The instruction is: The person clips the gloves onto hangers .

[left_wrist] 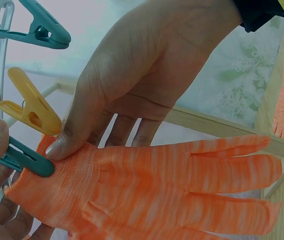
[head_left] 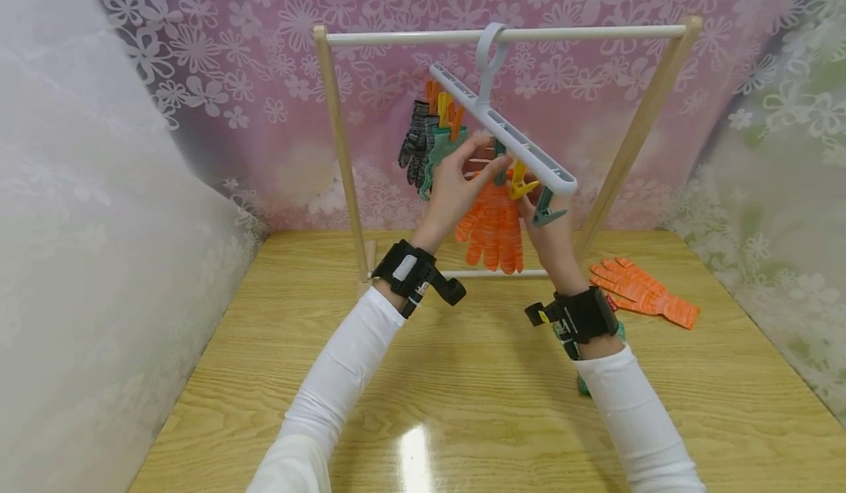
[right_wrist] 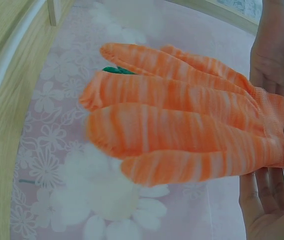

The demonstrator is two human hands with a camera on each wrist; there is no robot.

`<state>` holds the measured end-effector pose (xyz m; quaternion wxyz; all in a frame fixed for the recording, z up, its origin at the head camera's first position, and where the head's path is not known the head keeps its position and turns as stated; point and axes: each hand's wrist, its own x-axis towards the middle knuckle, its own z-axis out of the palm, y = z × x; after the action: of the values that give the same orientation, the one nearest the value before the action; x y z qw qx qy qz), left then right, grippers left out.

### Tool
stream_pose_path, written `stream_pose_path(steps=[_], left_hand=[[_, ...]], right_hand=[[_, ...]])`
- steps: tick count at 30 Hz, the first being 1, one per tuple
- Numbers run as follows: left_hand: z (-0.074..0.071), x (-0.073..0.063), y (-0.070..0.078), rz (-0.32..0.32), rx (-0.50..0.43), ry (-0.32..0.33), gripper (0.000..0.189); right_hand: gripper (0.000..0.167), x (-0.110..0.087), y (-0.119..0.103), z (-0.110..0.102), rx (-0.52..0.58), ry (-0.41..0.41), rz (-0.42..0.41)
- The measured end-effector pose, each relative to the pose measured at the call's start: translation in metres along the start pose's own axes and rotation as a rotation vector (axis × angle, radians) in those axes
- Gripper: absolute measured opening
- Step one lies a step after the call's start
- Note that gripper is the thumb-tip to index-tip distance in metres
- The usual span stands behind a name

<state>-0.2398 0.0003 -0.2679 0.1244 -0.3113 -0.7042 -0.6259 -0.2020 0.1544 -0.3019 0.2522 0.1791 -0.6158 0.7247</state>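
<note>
An orange knit glove (head_left: pixel 492 221) hangs fingers down below the pale grey hanger (head_left: pixel 522 148), its cuff between both hands. My left hand (head_left: pixel 456 184) pinches a dark green clothespin (left_wrist: pixel 29 157), whose end lies over the cuff. My right hand (left_wrist: pixel 132 75) holds the cuff, thumb on its front and fingers behind. Beside that thumb dangles a yellow clothespin (left_wrist: pixel 32 107); another green clothespin (left_wrist: pixel 44 27) is at the hanger's near end. In the right wrist view the glove (right_wrist: pixel 176 115) hangs spread, partly hiding something green behind.
The hanger hooks over a white rod (head_left: pixel 595 34) on a wooden frame (head_left: pixel 340 140). Dark grey gloves (head_left: pixel 414 144) and green gloves (head_left: pixel 443 155) hang from its far end by orange and yellow clothespins. Another orange glove (head_left: pixel 644 291) lies on the table; a green piece (head_left: pixel 583 385) shows under the right forearm.
</note>
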Motion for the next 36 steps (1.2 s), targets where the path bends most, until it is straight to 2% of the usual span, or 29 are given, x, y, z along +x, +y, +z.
stream_pose_path(steps=[1, 4, 8, 10, 15, 18, 23, 25, 27, 31, 36], left_hand=[[0.0, -0.001, 0.0, 0.002, -0.001, -0.001, 0.042], [0.0, -0.002, -0.002, 0.011, -0.003, 0.001, 0.042], [0.0, -0.003, -0.005, 0.024, 0.0, 0.009, 0.04], [0.0, -0.003, -0.006, 0.027, -0.005, 0.012, 0.039], [0.0, -0.005, -0.007, 0.045, -0.031, 0.042, 0.035], [-0.001, -0.006, -0.006, 0.078, -0.025, 0.103, 0.031], [-0.003, -0.007, 0.002, 0.142, 0.0, 0.227, 0.025], [-0.004, -0.009, 0.006, 0.163, 0.0, 0.25, 0.024], [-0.004, -0.01, 0.011, 0.174, 0.003, 0.25, 0.024], [0.0, -0.014, 0.02, 0.191, 0.011, 0.204, 0.025], [0.009, -0.018, 0.027, 0.251, 0.06, 0.172, 0.027]], right_hand=[[0.017, -0.001, 0.0, 0.0, -0.013, 0.001, 0.016], [0.018, -0.003, 0.002, -0.003, -0.352, 0.012, 0.019], [0.033, -0.006, 0.004, -0.008, -0.531, -0.004, 0.066], [0.034, -0.006, 0.007, -0.011, -0.528, -0.02, 0.07], [0.016, -0.007, 0.018, -0.018, -0.507, -0.029, 0.022], [0.012, -0.007, 0.02, -0.023, -0.521, -0.036, 0.008], [0.019, -0.011, 0.023, -0.03, -0.535, -0.048, 0.021], [0.021, -0.014, 0.023, -0.031, -0.525, -0.05, 0.036], [0.024, -0.016, 0.023, -0.032, -0.522, -0.056, 0.051], [0.035, -0.019, 0.024, -0.035, -0.553, -0.075, 0.067], [0.038, -0.022, 0.025, -0.035, -0.579, -0.098, 0.056]])
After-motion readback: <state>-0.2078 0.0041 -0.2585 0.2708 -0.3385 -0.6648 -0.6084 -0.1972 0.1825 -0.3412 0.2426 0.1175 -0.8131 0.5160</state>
